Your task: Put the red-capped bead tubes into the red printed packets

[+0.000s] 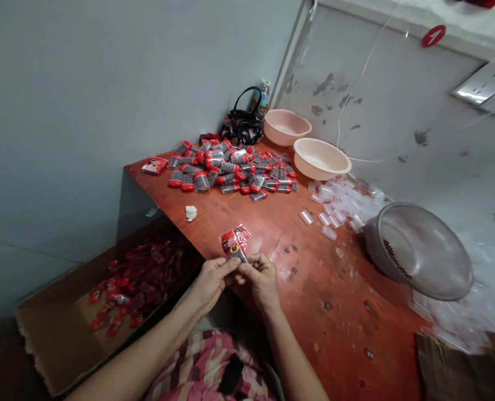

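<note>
Small red-and-clear packet [235,243], long axis tilted with its upper end pointing far and right, held closely pinched between the fingertips of the left hand [211,280] and right hand [260,280], above the near edge of a red-stained wooden table [314,312], right of a cardboard box [50,317].

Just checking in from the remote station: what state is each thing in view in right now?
Left hand: gripping the red packet
Right hand: gripping the same packet
Red packet: held up over the table
Red-capped packs: heaped loosely on the table
Clear plastic tubes: scattered loose
Steel bowl: tilted, dark items inside
Pink basins: upright, side by side
Cardboard box: open, holding red packets
</note>
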The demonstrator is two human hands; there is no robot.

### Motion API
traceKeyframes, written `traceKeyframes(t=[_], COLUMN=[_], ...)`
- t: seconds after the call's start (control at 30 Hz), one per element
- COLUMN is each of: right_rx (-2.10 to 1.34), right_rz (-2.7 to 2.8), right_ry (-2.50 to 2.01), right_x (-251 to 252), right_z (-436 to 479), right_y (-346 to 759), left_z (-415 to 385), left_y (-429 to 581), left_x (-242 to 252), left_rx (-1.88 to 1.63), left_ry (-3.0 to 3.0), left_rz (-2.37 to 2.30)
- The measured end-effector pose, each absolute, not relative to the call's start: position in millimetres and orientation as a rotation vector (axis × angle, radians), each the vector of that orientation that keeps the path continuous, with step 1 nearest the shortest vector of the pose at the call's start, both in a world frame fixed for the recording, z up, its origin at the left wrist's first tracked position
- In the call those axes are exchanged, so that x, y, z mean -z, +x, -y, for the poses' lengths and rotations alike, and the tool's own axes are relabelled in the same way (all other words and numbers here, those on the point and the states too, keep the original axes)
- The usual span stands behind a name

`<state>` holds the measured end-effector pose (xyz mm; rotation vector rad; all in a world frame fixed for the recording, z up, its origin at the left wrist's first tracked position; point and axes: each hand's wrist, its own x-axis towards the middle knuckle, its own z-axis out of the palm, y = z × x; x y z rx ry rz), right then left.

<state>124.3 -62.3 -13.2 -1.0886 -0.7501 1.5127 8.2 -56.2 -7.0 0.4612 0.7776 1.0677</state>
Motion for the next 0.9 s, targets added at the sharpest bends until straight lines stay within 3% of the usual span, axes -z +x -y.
traceKeyframes(t=[0.27,0.43,0.57,0.77,0.9], right_rx=[-1.642,-1.450,-1.379,-1.327,-1.323], right_rz=[1.136,1.523,1.425,1.220,1.234], right_ry=[-1.158,-1.202,-1.251,-1.346,-1.353], right_x=[11,7,3,2,3], right_z=[37,35,43,51,55], right_y=[101,84,102,136,141], left_z=[66,74,78,40,-1], left_y=[-38,-75,-79,-31,-5], left_x=[15,20,22,22,35], left_rx=[-0.932,-1.178,-1.220,-1.170,-0.945], left_ry=[0.403,0.236,0.272,1.536,2.131], left_rz=[-0.721,-0.832,-1.134,-1.381,-1.503])
